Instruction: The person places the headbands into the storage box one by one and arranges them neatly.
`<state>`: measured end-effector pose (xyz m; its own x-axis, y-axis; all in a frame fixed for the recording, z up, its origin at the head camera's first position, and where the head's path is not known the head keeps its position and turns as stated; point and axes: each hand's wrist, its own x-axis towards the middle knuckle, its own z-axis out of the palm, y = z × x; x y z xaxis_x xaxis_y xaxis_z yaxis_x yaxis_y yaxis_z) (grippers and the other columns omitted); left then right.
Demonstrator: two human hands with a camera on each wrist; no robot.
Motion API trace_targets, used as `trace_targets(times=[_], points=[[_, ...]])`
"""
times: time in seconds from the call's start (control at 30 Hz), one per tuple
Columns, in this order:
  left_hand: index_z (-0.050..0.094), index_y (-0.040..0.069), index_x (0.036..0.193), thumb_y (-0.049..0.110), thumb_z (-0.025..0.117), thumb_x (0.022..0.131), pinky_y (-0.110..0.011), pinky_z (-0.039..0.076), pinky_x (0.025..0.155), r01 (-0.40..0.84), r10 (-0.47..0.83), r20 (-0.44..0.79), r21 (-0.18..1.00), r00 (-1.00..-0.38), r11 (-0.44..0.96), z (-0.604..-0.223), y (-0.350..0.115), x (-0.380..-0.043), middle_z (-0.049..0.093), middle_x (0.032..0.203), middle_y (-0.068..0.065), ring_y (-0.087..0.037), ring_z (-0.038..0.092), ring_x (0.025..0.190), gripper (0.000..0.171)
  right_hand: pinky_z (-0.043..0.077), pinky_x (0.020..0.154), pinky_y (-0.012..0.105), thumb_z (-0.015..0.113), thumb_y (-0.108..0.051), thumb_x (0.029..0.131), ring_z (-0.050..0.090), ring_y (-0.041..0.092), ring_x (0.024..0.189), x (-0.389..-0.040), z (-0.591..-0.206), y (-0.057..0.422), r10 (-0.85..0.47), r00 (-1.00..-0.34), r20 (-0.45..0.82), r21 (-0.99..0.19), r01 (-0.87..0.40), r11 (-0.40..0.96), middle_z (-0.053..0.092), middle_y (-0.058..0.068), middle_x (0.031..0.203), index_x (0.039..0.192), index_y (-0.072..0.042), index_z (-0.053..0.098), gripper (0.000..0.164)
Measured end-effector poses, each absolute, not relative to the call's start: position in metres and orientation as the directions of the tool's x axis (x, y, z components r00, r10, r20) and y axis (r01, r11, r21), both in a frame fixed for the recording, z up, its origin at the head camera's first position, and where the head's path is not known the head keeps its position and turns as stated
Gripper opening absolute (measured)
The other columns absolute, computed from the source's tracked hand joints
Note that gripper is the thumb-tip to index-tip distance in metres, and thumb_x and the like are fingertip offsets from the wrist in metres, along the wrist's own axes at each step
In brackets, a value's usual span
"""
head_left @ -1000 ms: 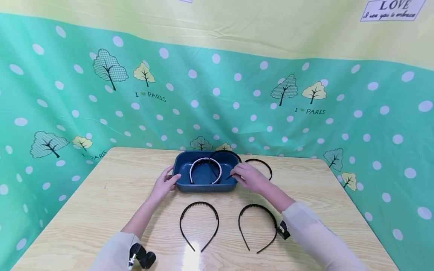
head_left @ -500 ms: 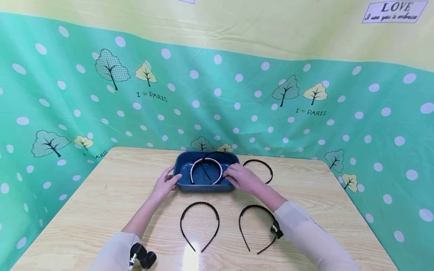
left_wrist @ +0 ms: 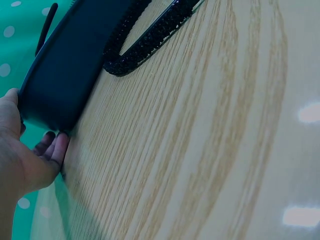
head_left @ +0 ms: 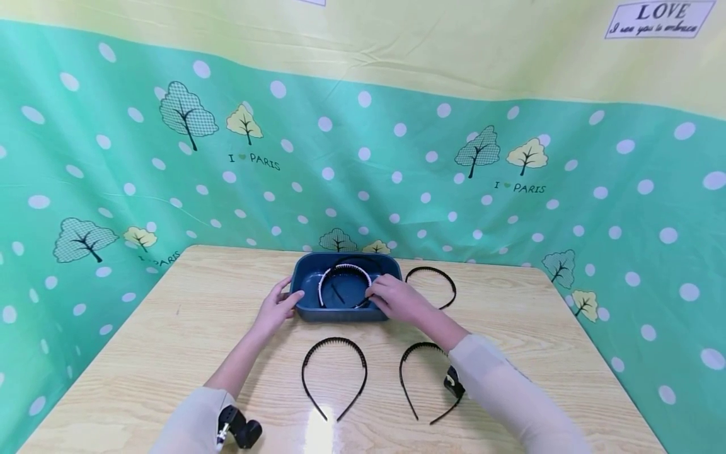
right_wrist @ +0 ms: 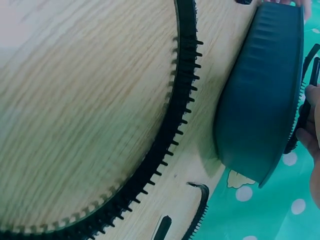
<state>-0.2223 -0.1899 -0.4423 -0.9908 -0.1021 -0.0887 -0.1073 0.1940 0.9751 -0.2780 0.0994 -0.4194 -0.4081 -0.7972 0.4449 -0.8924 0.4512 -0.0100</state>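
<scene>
At the left end of a dark blue plastic bin (head_left: 340, 316), my left hand (head_left: 276, 308) grips the wall, thumb near the rim and fingers lower down, as the left wrist view also shows. My right hand (head_left: 398, 297) is over the bin's right part and pinches a black toothed headband (right_wrist: 302, 120). Most of that headband's arc is inside or just above the bin; whether it touches the bottom I cannot tell. A headband with a white outer side and black inner side (head_left: 321, 292) lies in the bin, partly overlapped by the held one.
Two black headbands lie in front of the bin, a left headband (head_left: 334, 340) and a right headband (head_left: 402, 373), the latter partly under my right sleeve. Another black headband (head_left: 454, 289) lies right of the bin. A patterned green curtain (head_left: 363, 189) hangs behind the wooden table (head_left: 215, 284).
My right hand has moved left and inward over the bin, bringing the black headband lower into it. My left hand keeps its place at the bin's left end.
</scene>
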Motion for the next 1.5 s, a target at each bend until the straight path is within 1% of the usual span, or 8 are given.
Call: trace_targets(times=[0.17,0.27,0.43,0.63,0.9,1.07,1.27,1.5], points=[[0.028,0.006,0.146,0.022,0.055,0.095,-0.038,0.053,0.085,-0.113,-0.102,-0.094,0.974,-0.99,0.196,-0.436,-0.188,-0.218,0.048,0.131,-0.032,-0.015,0.059,0.094,0.06,0.051,0.079,0.026,0.064,-0.011,0.089,0.058,0.015,0.09,-0.277,-0.42,0.094,-0.803,-0.417,0.425,-0.012,-0.89,0.456,0.065,-0.001,0.095,0.097,-0.012,0.067,0.009],[0.028,0.006,0.146,0.022,0.054,0.095,-0.038,0.052,0.086,-0.122,-0.101,-0.103,0.973,-0.989,0.198,-0.438,-0.189,-0.219,0.048,0.132,-0.031,-0.014,0.058,0.095,0.06,0.05,0.079,0.025,0.063,-0.011,0.089,0.058,0.015,0.09,-0.277,-0.421,0.09,-0.808,-0.418,0.415,-0.013,-0.891,0.454,0.065,-0.001,0.095,0.097,-0.013,0.066,0.009],[0.028,0.007,0.147,0.025,0.056,0.094,-0.039,0.053,0.084,-0.123,-0.1,-0.105,0.973,-0.989,0.194,-0.456,-0.196,-0.23,0.048,0.131,-0.031,-0.015,0.058,0.094,0.062,0.05,0.081,0.026,0.063,-0.01,0.089,0.059,0.014,0.09,-0.278,-0.424,0.085,-0.819,-0.41,0.402,-0.011,-0.896,0.443,0.065,-0.001,0.095,0.097,-0.011,0.066,0.009],[0.028,0.01,0.147,0.033,0.058,0.093,-0.03,0.053,0.078,-0.106,-0.107,-0.085,0.971,-0.991,0.213,-0.474,-0.2,-0.24,0.049,0.132,-0.029,-0.012,0.059,0.094,0.066,0.049,0.083,0.027,0.063,-0.01,0.088,0.059,0.014,0.091,-0.278,-0.426,0.082,-0.816,-0.409,0.408,-0.005,-0.895,0.446,0.065,-0.001,0.095,0.096,-0.012,0.066,0.008],[0.03,0.016,0.146,0.035,0.059,0.092,-0.028,0.054,0.077,-0.108,-0.122,-0.082,0.969,-0.989,0.223,-0.476,-0.199,-0.241,0.051,0.131,-0.025,-0.018,0.059,0.098,0.065,0.05,0.084,0.026,0.062,-0.012,0.09,0.059,0.014,0.094,-0.278,-0.424,0.081,-0.802,-0.472,0.366,-0.05,-0.871,0.489,0.065,-0.002,0.097,0.098,-0.013,0.067,0.009],[0.03,0.016,0.146,0.035,0.059,0.092,-0.028,0.054,0.077,-0.108,-0.124,-0.082,0.969,-0.989,0.222,-0.476,-0.199,-0.241,0.051,0.131,-0.025,-0.02,0.058,0.1,0.065,0.05,0.084,0.026,0.061,-0.012,0.09,0.059,0.014,0.094,-0.279,-0.425,0.08,-0.795,-0.502,0.34,-0.074,-0.857,0.509,0.065,-0.002,0.098,0.098,-0.014,0.067,0.01],[0.029,0.014,0.147,0.034,0.058,0.093,-0.026,0.054,0.076,-0.098,-0.12,-0.072,0.968,-0.99,0.23,-0.476,-0.2,-0.241,0.05,0.131,-0.027,-0.019,0.058,0.099,0.065,0.05,0.085,0.028,0.062,-0.012,0.09,0.059,0.014,0.095,-0.281,-0.425,0.078,-0.788,-0.537,0.3,-0.113,-0.841,0.53,0.065,-0.002,0.098,0.098,-0.014,0.068,0.01],[0.029,0.016,0.147,0.035,0.058,0.092,-0.028,0.053,0.079,-0.1,-0.121,-0.075,0.971,-0.99,0.216,-0.475,-0.2,-0.241,0.05,0.132,-0.025,-0.022,0.058,0.102,0.064,0.05,0.086,0.029,0.064,-0.013,0.089,0.059,0.015,0.096,-0.281,-0.424,0.076,-0.774,-0.578,0.258,-0.162,-0.816,0.555,0.065,-0.001,0.099,0.099,-0.014,0.069,0.012]])
